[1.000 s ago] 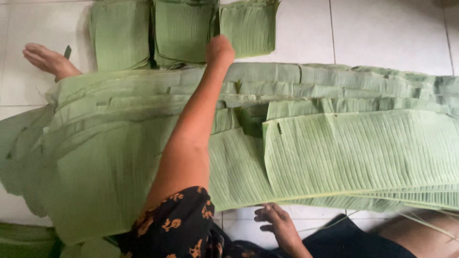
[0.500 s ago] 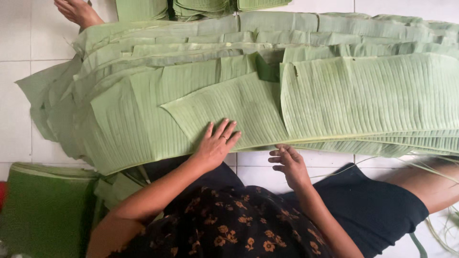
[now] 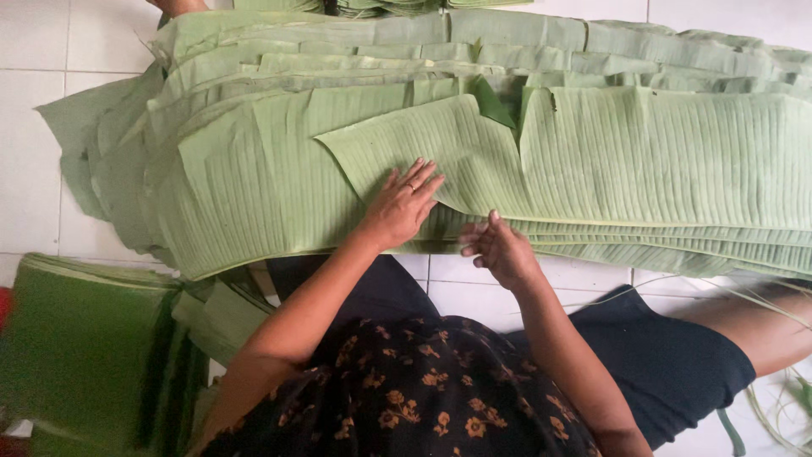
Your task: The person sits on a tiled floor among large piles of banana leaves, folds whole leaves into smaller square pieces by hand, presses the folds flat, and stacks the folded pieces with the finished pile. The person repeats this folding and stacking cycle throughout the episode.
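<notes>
A broad stack of long, pale green ribbed banana leaf sheets (image 3: 643, 161) lies across the white tiled floor (image 3: 34, 110); its right end runs out of view, and the layers are too many and too closely lapped to count. The left hand (image 3: 404, 203), a ring on one finger, rests flat and spread, fingers apart, on the top pale green leaf sheet (image 3: 440, 152) at the near middle of the stack, clamped on nothing. The right hand (image 3: 501, 250) sits at the stack's near edge just right of the left one, fingers curled together at the leaf edges; they seem to pinch an edge, but I cannot tell for sure, since the fingertips are tucked under. Beyond the stack, a second bundle of folded green leaves (image 3: 381, 7) is cut off by the frame top, beside one bare foot (image 3: 178, 7), mostly out of view. Left of the stack and nearer, a darker green pile of folded leaves (image 3: 85, 347) is blurred. Thin pale leaf ribs (image 3: 778, 398) trail right of the stack's near edge.
</notes>
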